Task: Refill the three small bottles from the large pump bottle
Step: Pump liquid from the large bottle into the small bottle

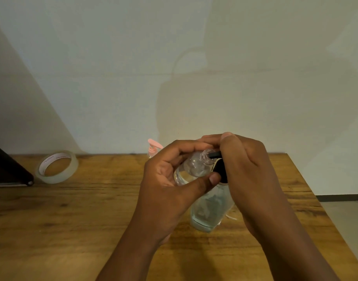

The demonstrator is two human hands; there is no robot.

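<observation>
Wooden counter [93,209], tape roll [57,166] far left. Left hand [174,179] grips small clear bottle [196,165], tilted; right hand [245,165] presses large pump bottle [210,209], black nozzle [214,154] at its mouth.

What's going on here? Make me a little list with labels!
left hand: holds the small clear bottle, tilted, cap off
right hand: rests on the black pump head
nozzle: at the small bottle's open mouth
large pump bottle: clear, on the wooden table
behind: pink pump bottle, mostly hidden
left side: tape roll
</observation>
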